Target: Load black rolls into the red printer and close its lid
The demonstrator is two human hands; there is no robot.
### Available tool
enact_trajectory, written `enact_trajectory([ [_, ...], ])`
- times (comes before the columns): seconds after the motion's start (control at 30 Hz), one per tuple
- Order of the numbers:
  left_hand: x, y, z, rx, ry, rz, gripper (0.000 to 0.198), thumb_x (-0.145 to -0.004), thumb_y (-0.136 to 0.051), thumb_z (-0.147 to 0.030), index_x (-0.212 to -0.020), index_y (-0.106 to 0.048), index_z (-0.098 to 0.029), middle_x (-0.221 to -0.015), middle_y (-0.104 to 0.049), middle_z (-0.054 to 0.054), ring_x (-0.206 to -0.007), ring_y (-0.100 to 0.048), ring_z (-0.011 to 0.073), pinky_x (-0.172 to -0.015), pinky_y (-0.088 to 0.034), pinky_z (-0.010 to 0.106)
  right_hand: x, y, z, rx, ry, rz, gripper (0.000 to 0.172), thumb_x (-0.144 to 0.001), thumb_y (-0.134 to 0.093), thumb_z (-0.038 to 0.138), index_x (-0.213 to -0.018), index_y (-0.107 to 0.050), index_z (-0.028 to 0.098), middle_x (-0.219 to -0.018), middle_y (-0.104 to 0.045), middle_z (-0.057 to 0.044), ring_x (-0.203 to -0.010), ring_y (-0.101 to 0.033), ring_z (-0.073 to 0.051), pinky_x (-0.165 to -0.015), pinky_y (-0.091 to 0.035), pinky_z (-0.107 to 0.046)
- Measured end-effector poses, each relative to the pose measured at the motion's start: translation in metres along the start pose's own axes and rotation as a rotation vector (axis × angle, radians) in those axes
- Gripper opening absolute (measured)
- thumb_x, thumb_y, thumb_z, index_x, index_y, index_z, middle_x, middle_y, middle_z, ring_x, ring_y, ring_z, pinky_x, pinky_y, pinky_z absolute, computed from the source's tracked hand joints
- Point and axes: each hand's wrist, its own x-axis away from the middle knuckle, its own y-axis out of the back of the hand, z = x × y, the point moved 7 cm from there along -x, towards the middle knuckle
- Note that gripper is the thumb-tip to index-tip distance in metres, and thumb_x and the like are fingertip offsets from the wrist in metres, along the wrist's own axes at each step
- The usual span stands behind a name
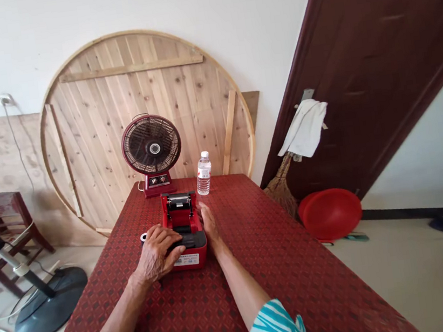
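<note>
A small red printer (184,231) sits on the red patterned tablecloth (284,266), its lid standing open and its black mechanism showing. My left hand (157,253) lies over the black front part, fingers curled onto it. My right hand (209,224) presses against the printer's right side, and its fingers are hard to make out. Just left of the printer, a small white roll with a dark core (144,237) lies on the cloth, close to my left hand. The inside of the printer is partly hidden by the raised lid.
Behind the printer stand a red desk fan (152,150) and a plastic water bottle (204,173). A round wooden board (178,84) leans on the wall. A red basin (329,214) and a broom (282,190) are on the floor at right; a pedestal fan base (47,303) stands left.
</note>
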Motion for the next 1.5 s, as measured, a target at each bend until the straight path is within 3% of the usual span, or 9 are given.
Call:
enact_trajectory([
  [0.2, 0.006, 0.001, -0.003, 0.006, -0.032, -0.026, 0.020, -0.090, -0.057, -0.032, -0.104, -0.065, -0.020, -0.104, -0.071, 0.008, -0.098, -0.062, 0.0212, -0.098, -0.041, 0.044, -0.022, -0.012, 0.037, 0.106, 0.112, 0.098, 0.054, -0.082, -0.045, 0.066, -0.111, -0.064, 0.024, -0.119, -0.068, -0.006, -0.115, -0.058, -0.024, -0.101, -0.043, -0.043],
  [0.33, 0.008, 0.009, -0.004, -0.043, 0.000, -0.094, 0.020, -0.089, -0.057, -0.034, -0.098, -0.070, -0.021, -0.126, -0.060, 0.012, -0.119, -0.051, 0.0273, -0.099, -0.043, 0.046, -0.006, -0.005, 0.041, 0.203, 0.149, 0.086, 0.048, -0.084, -0.042, 0.062, -0.095, -0.068, 0.024, -0.109, -0.069, -0.004, -0.108, -0.059, -0.022, -0.098, -0.043, -0.041],
  [0.47, 0.010, 0.013, 0.000, -0.055, 0.049, -0.117, 0.025, -0.089, -0.055, -0.039, -0.100, -0.070, -0.022, -0.142, -0.047, 0.011, -0.134, -0.037, 0.0314, -0.105, -0.038, 0.049, 0.022, 0.004, 0.045, 0.298, 0.248, 0.033, 0.047, -0.087, -0.037, 0.059, -0.082, -0.069, 0.024, -0.116, -0.065, -0.006, -0.116, -0.055, -0.021, -0.104, -0.038, -0.039],
  [0.63, 0.015, 0.010, 0.016, -0.057, 0.186, -0.071, 0.044, -0.093, -0.047, -0.046, -0.124, -0.057, -0.017, -0.130, -0.058, 0.014, -0.125, -0.047, 0.0279, -0.102, -0.038, 0.047, 0.046, 0.007, 0.045, 0.373, 0.260, 0.003, 0.049, -0.090, -0.034, 0.057, -0.086, -0.069, 0.022, -0.120, -0.062, -0.008, -0.118, -0.053, -0.020, -0.107, -0.035, -0.038],
  [1.0, 0.017, 0.001, 0.023, -0.008, 0.310, -0.035, 0.028, -0.093, -0.049, -0.039, -0.105, -0.067, -0.022, -0.112, -0.070, 0.007, -0.117, -0.055, 0.0252, -0.109, -0.027, 0.050, 0.050, 0.008, 0.037, 0.321, 0.265, -0.019, 0.046, -0.087, -0.037, 0.058, -0.082, -0.067, 0.023, -0.118, -0.062, -0.006, -0.115, -0.053, -0.021, -0.105, -0.035, -0.039],
  [1.1, 0.021, 0.005, 0.036, 0.145, 0.364, -0.076, 0.032, -0.096, -0.041, -0.038, -0.108, -0.067, -0.023, -0.116, -0.069, 0.006, -0.120, -0.054, 0.0235, -0.110, -0.030, 0.048, 0.051, 0.011, 0.031, 0.288, 0.233, -0.017, 0.046, -0.086, -0.041, 0.058, -0.090, -0.068, 0.022, -0.117, -0.063, -0.008, -0.115, -0.054, -0.022, -0.106, -0.035, -0.039],
  [1.23, 0.039, 0.023, 0.075, 0.339, 0.617, -0.312, 0.039, -0.094, -0.041, -0.041, -0.115, -0.064, -0.019, -0.123, -0.065, 0.009, -0.121, -0.055, 0.0235, -0.106, -0.039, 0.042, 0.052, 0.016, 0.013, 0.213, 0.118, -0.046, 0.057, -0.084, -0.044, 0.061, -0.122, -0.058, 0.021, -0.125, -0.061, -0.009, -0.118, -0.054, -0.023, -0.106, -0.036, -0.041],
  [1.37, 0.060, 0.010, 0.108, 0.596, 0.931, -0.258, 0.038, -0.082, -0.053, -0.039, -0.110, -0.065, -0.017, -0.111, -0.071, 0.010, -0.109, -0.063, 0.0265, -0.099, -0.046, 0.041, 0.051, 0.019, -0.001, 0.200, -0.003, -0.051, 0.067, -0.083, -0.041, 0.066, -0.130, -0.052, 0.019, -0.129, -0.060, -0.012, -0.118, -0.054, -0.024, -0.104, -0.037, -0.041],
  [1.5, 0.075, 0.003, 0.122, 0.714, 1.017, -0.293, 0.039, -0.070, -0.058, -0.027, -0.107, -0.066, -0.020, -0.115, -0.070, 0.010, -0.114, -0.061, 0.0281, -0.096, -0.049, 0.042, 0.050, 0.019, -0.001, 0.232, -0.023, -0.056, 0.064, -0.083, -0.042, 0.065, -0.124, -0.057, 0.020, -0.127, -0.062, -0.010, -0.118, -0.054, -0.024, -0.101, -0.039, -0.039],
])
